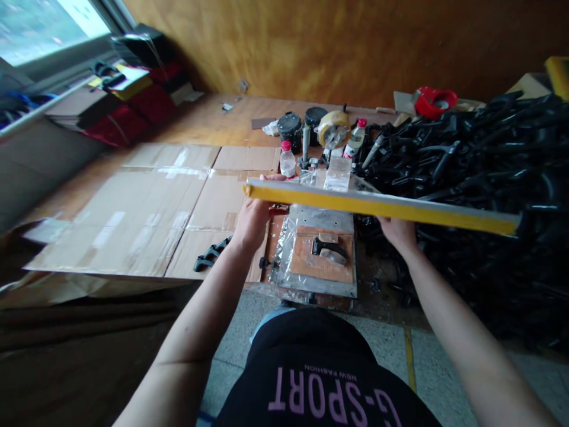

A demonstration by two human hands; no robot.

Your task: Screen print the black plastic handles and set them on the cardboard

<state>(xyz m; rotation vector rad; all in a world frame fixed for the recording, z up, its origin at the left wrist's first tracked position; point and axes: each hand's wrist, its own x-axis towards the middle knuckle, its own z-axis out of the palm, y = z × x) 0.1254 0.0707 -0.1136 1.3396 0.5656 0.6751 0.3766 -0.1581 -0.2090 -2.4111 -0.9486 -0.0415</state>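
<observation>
A long yellow bar with a grey top edge point(382, 207) spans the view in front of me, held level above the bench; whether it is one side of a frame I cannot tell. My left hand point(256, 210) is closed around its left end. My right hand point(398, 230) grips it from below, right of its middle, with the fingers partly hidden behind it. Beneath lies a metal base plate point(317, 219) carrying a wooden block point(306, 264). On the block, a small black curved part point(331, 247) rests among clear pieces.
Black parts point(471, 279) lie in a big heap on the right. Flattened cardboard point(133, 207) covers the left bench, with a black curved part point(208, 255) on it. Behind stand bottles point(288, 161), dark jars point(290, 127), a tape roll point(334, 127) and a red tape dispenser point(433, 102).
</observation>
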